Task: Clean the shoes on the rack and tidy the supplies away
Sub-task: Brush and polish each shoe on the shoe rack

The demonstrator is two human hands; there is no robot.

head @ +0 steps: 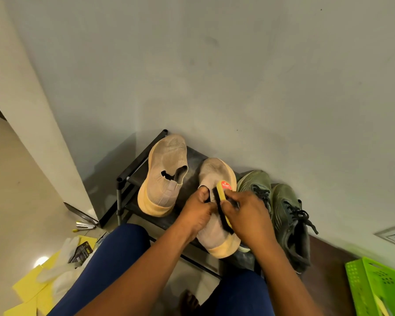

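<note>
Brushing is in progress on the second beige shoe [217,201], which lies on the top shelf of the black rack [132,176]. The left hand [197,210] grips this shoe at its opening, fingers curled round the edge. The right hand [244,213] holds the yellow brush [224,197], fingers closed round its back, with the dark bristles against the knit upper. The other beige shoe [164,176] stands just beside, and I cannot tell if it is already clean. The two green laced shoes [283,213] to the right look dusty, so I judge they are not yet done. Yellow cloths [30,283] and a small packet [81,252] lie on the floor, and the green basket [374,283] waits; tidying remains.
</note>
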